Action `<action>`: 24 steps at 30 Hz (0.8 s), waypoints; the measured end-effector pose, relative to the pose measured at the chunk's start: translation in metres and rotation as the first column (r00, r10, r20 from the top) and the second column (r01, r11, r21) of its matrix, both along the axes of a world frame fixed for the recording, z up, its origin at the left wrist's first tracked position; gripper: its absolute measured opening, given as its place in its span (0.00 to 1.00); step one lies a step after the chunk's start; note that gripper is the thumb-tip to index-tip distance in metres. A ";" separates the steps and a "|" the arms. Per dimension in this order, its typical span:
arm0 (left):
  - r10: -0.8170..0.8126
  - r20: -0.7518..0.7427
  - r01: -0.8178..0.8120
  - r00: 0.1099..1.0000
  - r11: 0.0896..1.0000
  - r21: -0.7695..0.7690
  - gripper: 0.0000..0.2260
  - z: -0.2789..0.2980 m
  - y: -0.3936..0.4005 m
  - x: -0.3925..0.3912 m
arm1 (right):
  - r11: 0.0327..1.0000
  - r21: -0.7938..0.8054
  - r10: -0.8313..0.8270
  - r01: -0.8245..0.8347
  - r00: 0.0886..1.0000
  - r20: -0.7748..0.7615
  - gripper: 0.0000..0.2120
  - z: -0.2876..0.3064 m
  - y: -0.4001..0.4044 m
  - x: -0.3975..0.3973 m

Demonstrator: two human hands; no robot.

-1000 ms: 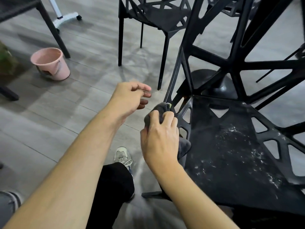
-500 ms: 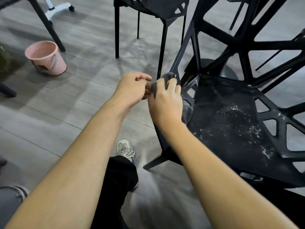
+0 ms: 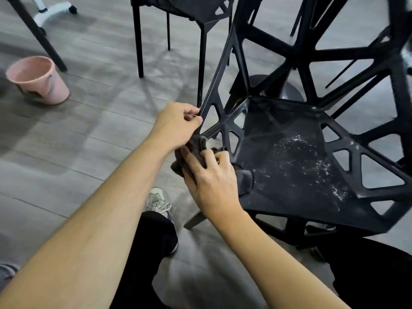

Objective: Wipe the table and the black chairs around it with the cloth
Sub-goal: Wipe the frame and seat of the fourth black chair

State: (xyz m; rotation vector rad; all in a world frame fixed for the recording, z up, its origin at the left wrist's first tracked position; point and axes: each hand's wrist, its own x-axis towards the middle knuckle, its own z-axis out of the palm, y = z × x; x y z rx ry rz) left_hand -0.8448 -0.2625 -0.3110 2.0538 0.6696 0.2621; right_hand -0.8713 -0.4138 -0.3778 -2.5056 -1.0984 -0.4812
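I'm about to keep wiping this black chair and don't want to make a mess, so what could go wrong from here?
1. The white residue lies across the seat of the black chair; a sweep could push it through the seat's openings onto the floor.
2. The gray cloth is bunched between the left hand and right hand, so it may smear rather than lift dirt.
3. The left hand's grip is at a thin frame strut; fingers might get pinched.

Pink bucket point(image 3: 38, 79) upright on grey plank floor point(image 3: 93, 139); white wheeled base point(image 3: 55, 10) beyond; grey-white sneaker point(image 3: 158, 200)
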 end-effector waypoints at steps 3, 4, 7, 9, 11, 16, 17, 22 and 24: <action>-0.027 0.005 0.027 1.000 0.999 -0.019 0.10 -0.001 -0.004 -0.001 | 1.000 0.010 -0.021 0.021 1.000 -0.018 0.21 -0.011 -0.022 -0.015; -0.027 0.002 0.027 1.000 1.000 -0.012 0.10 -0.001 -0.004 -0.001 | 0.999 -0.001 -0.033 0.033 0.999 -0.021 0.21 -0.014 -0.030 -0.020; -0.026 -0.021 0.027 0.999 0.999 0.040 0.11 -0.002 -0.004 -0.001 | 0.992 -0.063 -0.117 0.113 0.991 -0.067 0.23 -0.016 -0.044 -0.031; -0.014 -0.031 0.015 0.999 0.998 0.054 0.11 -0.001 -0.005 0.000 | 0.979 -0.112 -0.186 0.171 0.973 -0.139 0.23 -0.008 -0.047 -0.032; -0.012 -0.035 0.014 0.999 0.998 0.055 0.12 -0.003 -0.004 0.000 | 0.967 -0.076 -0.254 0.242 0.917 -0.307 0.17 0.007 -0.046 -0.021; -0.013 -0.056 0.017 0.998 0.998 0.061 0.10 -0.005 -0.001 0.004 | 0.627 0.521 -0.095 0.579 0.721 -0.687 0.09 0.066 -0.030 0.038; -0.014 -0.065 0.018 0.998 0.998 0.056 0.09 -0.005 0.000 0.005 | 0.594 0.547 -0.086 0.590 0.722 -0.686 0.09 0.070 -0.022 0.046; -0.011 -0.049 0.011 0.999 1.000 -0.004 0.09 -0.003 0.000 0.004 | 0.900 0.289 -0.182 0.326 0.884 -0.431 0.18 0.020 0.009 0.014; -0.006 -0.043 0.006 0.999 1.000 0.008 0.10 -0.001 -0.001 0.004 | 0.951 0.240 -0.074 0.194 0.899 -0.432 0.23 -0.002 0.004 -0.001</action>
